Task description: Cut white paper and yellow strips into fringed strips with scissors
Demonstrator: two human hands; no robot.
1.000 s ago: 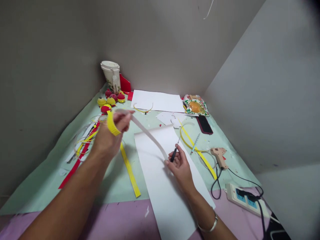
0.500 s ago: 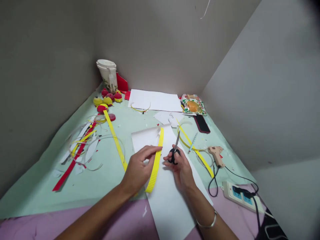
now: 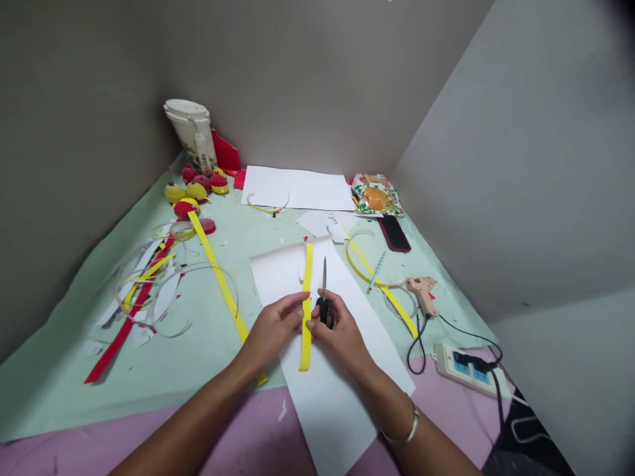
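Note:
Between thumb and fingers my left hand pinches a yellow pleated paper strip, held upright over a white paper sheet. My right hand is closed around small scissors with black handles, blades pointing away from me. Its thumb tip touches the strip's right edge. Whether the blades are fully closed is hard to make out, but they look together. A longer flat yellow strip lies left of my left hand, its near end passing beneath my forearm.
Paper scraps and a red strip lie at left, near red and yellow balls and a white cup. At right are a pen, phone, glue gun and power strip. A packaged snack sits behind.
My right hand has moved left with the scissors, and its thumb now meets the pleated strip. The strip has turned more upright in my left hand. The whole view has shifted slightly.

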